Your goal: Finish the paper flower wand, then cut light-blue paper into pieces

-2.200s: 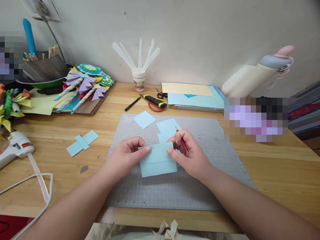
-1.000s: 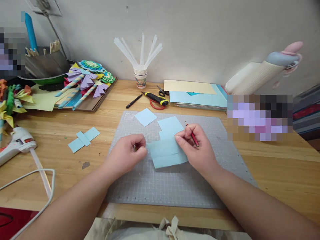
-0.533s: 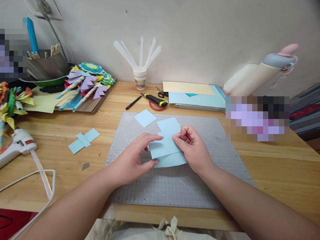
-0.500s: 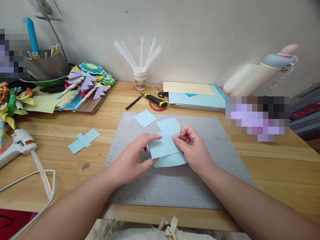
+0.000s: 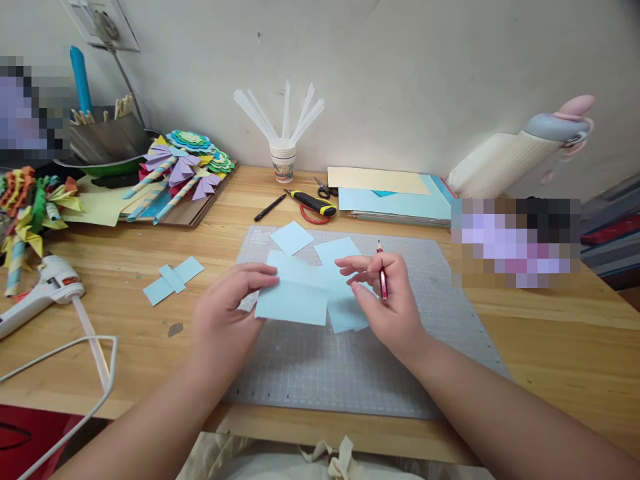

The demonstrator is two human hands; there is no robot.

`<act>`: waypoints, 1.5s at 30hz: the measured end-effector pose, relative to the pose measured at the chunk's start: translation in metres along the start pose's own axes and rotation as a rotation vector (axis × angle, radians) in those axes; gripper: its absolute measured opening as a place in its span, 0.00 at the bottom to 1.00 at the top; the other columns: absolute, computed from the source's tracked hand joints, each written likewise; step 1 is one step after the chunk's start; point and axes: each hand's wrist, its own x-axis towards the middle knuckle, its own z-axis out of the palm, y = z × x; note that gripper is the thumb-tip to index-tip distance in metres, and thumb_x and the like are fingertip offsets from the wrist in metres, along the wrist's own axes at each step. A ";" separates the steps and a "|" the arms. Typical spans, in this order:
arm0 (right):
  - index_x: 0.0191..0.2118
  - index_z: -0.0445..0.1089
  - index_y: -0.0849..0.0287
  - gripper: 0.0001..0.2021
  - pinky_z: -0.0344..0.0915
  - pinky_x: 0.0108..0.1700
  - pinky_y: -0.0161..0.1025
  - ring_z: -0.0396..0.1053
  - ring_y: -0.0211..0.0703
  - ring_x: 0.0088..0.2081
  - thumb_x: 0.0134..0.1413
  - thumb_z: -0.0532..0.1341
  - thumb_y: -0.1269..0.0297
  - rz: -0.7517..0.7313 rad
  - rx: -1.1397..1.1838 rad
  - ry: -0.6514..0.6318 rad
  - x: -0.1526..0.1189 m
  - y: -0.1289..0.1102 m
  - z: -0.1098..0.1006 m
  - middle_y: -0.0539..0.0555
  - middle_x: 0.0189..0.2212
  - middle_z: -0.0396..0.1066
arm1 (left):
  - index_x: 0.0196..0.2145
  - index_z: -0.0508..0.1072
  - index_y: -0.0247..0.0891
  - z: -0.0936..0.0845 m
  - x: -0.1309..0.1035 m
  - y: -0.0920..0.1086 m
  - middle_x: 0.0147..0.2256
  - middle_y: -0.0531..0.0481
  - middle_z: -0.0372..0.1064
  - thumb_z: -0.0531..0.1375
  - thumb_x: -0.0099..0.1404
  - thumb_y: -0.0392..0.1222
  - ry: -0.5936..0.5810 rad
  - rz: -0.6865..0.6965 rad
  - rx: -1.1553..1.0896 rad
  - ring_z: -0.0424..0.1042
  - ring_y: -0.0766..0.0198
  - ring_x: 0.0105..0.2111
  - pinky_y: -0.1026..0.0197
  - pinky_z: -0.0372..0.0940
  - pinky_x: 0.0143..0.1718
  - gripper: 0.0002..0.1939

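Note:
Between its thumb and fingers my left hand grips a light blue sheet of paper, raised above the grey cutting mat with a faint crease across it. A red pencil is tucked among the fingers of my right hand, its tip pointing up. The thumb and forefinger of that hand are apart, close to other light blue pieces on the mat. Part of those pieces is hidden behind the held sheet and the fingers. A blue square lies at the mat's far edge.
Left of the mat lies a blue paper cross, near a white glue gun with its cord. Behind the mat are a black pen, a utility knife, scissors, a paper cup of clear sticks and stacked paper.
My left hand has pulled the blue sheet left, away from the other pieces. The fingers of my right hand have let go of the paper, and the pencil has swung upright in it.

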 end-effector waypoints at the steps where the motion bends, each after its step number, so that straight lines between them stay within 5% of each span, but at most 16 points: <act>1: 0.38 0.49 0.50 0.13 0.62 0.49 0.51 0.67 0.45 0.47 0.56 0.53 0.76 -0.044 -0.049 -0.046 -0.002 -0.002 -0.001 0.55 0.49 0.70 | 0.36 0.73 0.43 -0.004 -0.008 0.001 0.42 0.51 0.73 0.59 0.56 0.31 -0.027 0.003 0.074 0.72 0.61 0.44 0.62 0.70 0.37 0.10; 4: 0.40 0.49 0.50 0.18 0.56 0.55 0.55 0.64 0.47 0.53 0.51 0.54 0.80 -0.173 -0.176 -0.289 -0.007 -0.006 0.000 0.56 0.53 0.68 | 0.40 0.72 0.44 -0.012 -0.034 -0.004 0.46 0.51 0.71 0.55 0.56 0.29 -0.151 0.023 0.232 0.72 0.60 0.45 0.66 0.69 0.27 0.16; 8: 0.39 0.52 0.52 0.19 0.56 0.54 0.53 0.64 0.51 0.52 0.49 0.65 0.69 -0.271 -0.299 -0.673 -0.012 -0.011 0.006 0.59 0.54 0.66 | 0.44 0.72 0.44 -0.013 -0.064 -0.013 0.46 0.49 0.72 0.54 0.60 0.30 -0.276 0.127 0.357 0.73 0.59 0.44 0.57 0.71 0.42 0.17; 11: 0.38 0.55 0.55 0.24 0.60 0.48 0.49 0.65 0.51 0.45 0.43 0.71 0.61 -0.294 -0.408 -0.817 -0.014 -0.014 0.011 0.60 0.51 0.68 | 0.42 0.73 0.43 -0.012 -0.075 -0.012 0.43 0.48 0.74 0.54 0.63 0.32 -0.257 0.189 0.407 0.73 0.58 0.42 0.54 0.70 0.42 0.13; 14: 0.36 0.59 0.56 0.13 0.59 0.44 0.45 0.64 0.48 0.40 0.50 0.65 0.68 -0.325 -0.556 -0.888 -0.015 -0.015 0.014 0.57 0.42 0.71 | 0.40 0.74 0.42 -0.012 -0.080 -0.008 0.41 0.48 0.75 0.55 0.64 0.33 -0.260 0.216 0.390 0.74 0.59 0.41 0.55 0.69 0.40 0.10; 18: 0.37 0.63 0.57 0.10 0.58 0.39 0.42 0.63 0.46 0.36 0.53 0.53 0.79 -0.426 -0.636 -0.893 -0.015 -0.011 0.013 0.55 0.33 0.70 | 0.41 0.75 0.43 -0.017 -0.085 -0.007 0.42 0.48 0.75 0.56 0.65 0.33 -0.285 0.242 0.381 0.73 0.58 0.41 0.54 0.68 0.41 0.11; 24: 0.33 0.63 0.56 0.11 0.55 0.33 0.39 0.59 0.42 0.29 0.55 0.49 0.80 -0.458 -0.613 -0.863 -0.022 -0.013 0.014 0.51 0.24 0.64 | 0.42 0.74 0.44 -0.025 -0.089 -0.008 0.43 0.49 0.74 0.56 0.64 0.33 -0.314 0.224 0.433 0.71 0.58 0.41 0.54 0.66 0.42 0.12; 34: 0.32 0.53 0.54 0.09 0.54 0.30 0.36 0.59 0.38 0.26 0.54 0.56 0.71 0.087 -0.458 -0.585 -0.018 -0.007 0.024 0.46 0.26 0.60 | 0.29 0.70 0.40 -0.020 -0.075 -0.004 0.34 0.49 0.68 0.55 0.65 0.45 -0.319 -0.105 0.413 0.67 0.59 0.34 0.56 0.62 0.36 0.10; 37: 0.32 0.52 0.53 0.10 0.53 0.29 0.36 0.59 0.38 0.26 0.53 0.57 0.71 0.142 -0.440 -0.549 -0.015 -0.003 0.028 0.44 0.25 0.59 | 0.32 0.68 0.40 -0.020 -0.072 -0.006 0.32 0.50 0.67 0.55 0.65 0.46 -0.298 -0.165 0.446 0.67 0.59 0.33 0.56 0.61 0.36 0.08; 40: 0.32 0.52 0.54 0.10 0.52 0.29 0.36 0.59 0.39 0.26 0.52 0.57 0.71 0.147 -0.477 -0.550 -0.013 -0.002 0.033 0.44 0.24 0.60 | 0.43 0.67 0.40 -0.020 -0.077 -0.006 0.36 0.49 0.66 0.57 0.65 0.42 -0.231 -0.054 0.468 0.66 0.59 0.37 0.55 0.60 0.39 0.09; 45: 0.32 0.53 0.54 0.10 0.51 0.29 0.35 0.60 0.38 0.26 0.52 0.58 0.71 0.153 -0.520 -0.561 -0.012 -0.003 0.035 0.43 0.24 0.60 | 0.52 0.68 0.49 -0.020 -0.093 0.000 0.42 0.49 0.64 0.56 0.65 0.33 -0.277 0.254 0.562 0.63 0.59 0.40 0.56 0.56 0.41 0.19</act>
